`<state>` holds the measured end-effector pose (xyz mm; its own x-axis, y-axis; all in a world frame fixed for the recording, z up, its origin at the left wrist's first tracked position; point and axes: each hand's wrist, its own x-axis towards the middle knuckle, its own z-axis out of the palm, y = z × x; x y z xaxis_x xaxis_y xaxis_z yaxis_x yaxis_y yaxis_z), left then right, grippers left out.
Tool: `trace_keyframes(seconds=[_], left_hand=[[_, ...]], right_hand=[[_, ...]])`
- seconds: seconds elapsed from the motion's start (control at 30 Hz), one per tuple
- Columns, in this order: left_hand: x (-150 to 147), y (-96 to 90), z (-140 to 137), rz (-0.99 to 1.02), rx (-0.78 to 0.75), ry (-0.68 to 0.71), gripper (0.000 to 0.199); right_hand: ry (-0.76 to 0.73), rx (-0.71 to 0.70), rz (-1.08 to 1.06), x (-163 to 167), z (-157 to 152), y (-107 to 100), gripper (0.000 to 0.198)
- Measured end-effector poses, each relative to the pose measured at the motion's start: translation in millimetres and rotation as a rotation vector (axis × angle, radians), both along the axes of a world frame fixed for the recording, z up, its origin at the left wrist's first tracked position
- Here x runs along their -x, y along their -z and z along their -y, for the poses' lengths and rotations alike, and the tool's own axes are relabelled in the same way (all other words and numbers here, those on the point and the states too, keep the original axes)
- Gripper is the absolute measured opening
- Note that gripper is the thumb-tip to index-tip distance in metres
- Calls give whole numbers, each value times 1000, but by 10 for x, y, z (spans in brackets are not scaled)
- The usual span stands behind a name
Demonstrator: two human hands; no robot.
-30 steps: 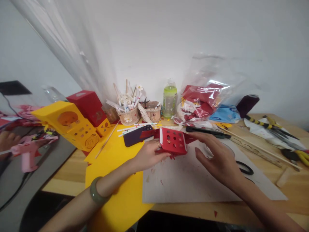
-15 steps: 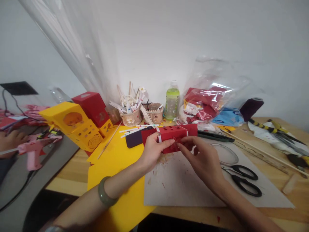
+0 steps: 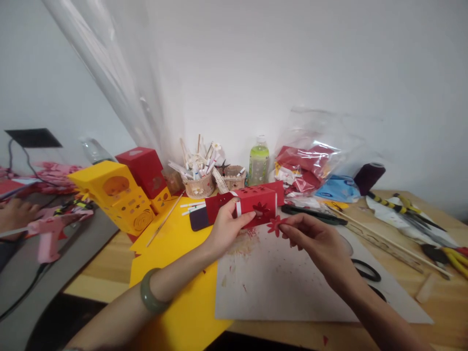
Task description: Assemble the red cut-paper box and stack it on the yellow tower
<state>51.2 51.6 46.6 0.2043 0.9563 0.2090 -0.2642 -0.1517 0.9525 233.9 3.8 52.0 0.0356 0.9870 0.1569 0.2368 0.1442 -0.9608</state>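
Note:
A red paper box [image 3: 268, 197] with white edge strips and cut-out shapes is held above the table, my left hand [image 3: 226, 226] closed around its left part, thumb on the front. A flower-shaped opening shows dark in its front face. Just right of and below that opening, my right hand [image 3: 310, 236] pinches a red paper flower [image 3: 275, 225] by one side, apart from the box. Beneath both hands lies a white sheet [image 3: 270, 292] strewn with small scraps. Black-handled scissors [image 3: 366, 269] are partly hidden behind my right forearm.
Yellow [image 3: 117, 195] and red [image 3: 142, 168] paper boxes stand left, beside yellow paper [image 3: 164, 278]. Behind are a basket of pens [image 3: 198, 186], a green-labelled bottle [image 3: 259, 163] and a plastic bag of red scraps [image 3: 307, 161]. Another person's hand [image 3: 18, 214] is near a pink glue gun [image 3: 49, 234].
The red flower has come out of the box's front face, leaving a flower-shaped hole. My right hand has drawn it slightly right and down; my left hand still grips the box.

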Motion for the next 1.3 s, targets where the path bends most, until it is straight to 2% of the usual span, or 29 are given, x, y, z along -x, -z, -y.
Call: trace_keyframes(seconds=[0.2,0.47,0.7,1.1,1.3], left_hand=[[47,3,86,-152,-104,-5,21],[-43,79,219,-183,-18,63,34],[-81,80,241,-134,-3,-55,27],[-171,156,253,1,35,-42,24],[-167,111,259,47,83,2,26]], right_hand=[[-58,107,-2,-24,43,76,28],[40,40,-55,162,-45,89,30],[103,-32,10,244,-31,95,32],[160,-65,103,204,27,65,31],[141,-114,185,159,77,26,29]])
